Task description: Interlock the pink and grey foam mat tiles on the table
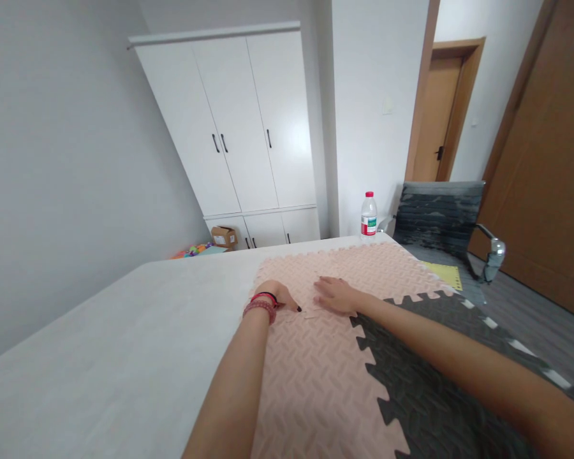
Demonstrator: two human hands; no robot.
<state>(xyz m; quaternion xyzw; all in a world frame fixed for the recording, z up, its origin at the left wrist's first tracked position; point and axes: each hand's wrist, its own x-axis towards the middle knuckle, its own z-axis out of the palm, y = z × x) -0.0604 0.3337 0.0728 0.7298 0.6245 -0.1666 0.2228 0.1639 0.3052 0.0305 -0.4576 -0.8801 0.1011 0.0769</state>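
Pink foam mat tiles (320, 376) with a raised herringbone pattern lie on the white table. My left hand (278, 293), with red and dark bands at the wrist, rests over the left side of the pink mat. Its thumb points right, tip down on the surface beside small pale gaps in the foam; the other fingers are hidden behind the hand. To the right, my right hand (337, 296) lies flat on the pink mat, fingers stretched leftward, holding nothing. Under my right forearm a dark grey foam mat (440, 382) meets the pink one along a toothed edge.
A plastic bottle (368, 217) with a red cap stands at the table's far edge. Beyond the right side is a dark office chair (437, 213) with a yellow sheet (442, 275) on it. The white tabletop (124, 357) stretches left; a cardboard box (224, 236) sits behind, by a white wardrobe (239, 121).
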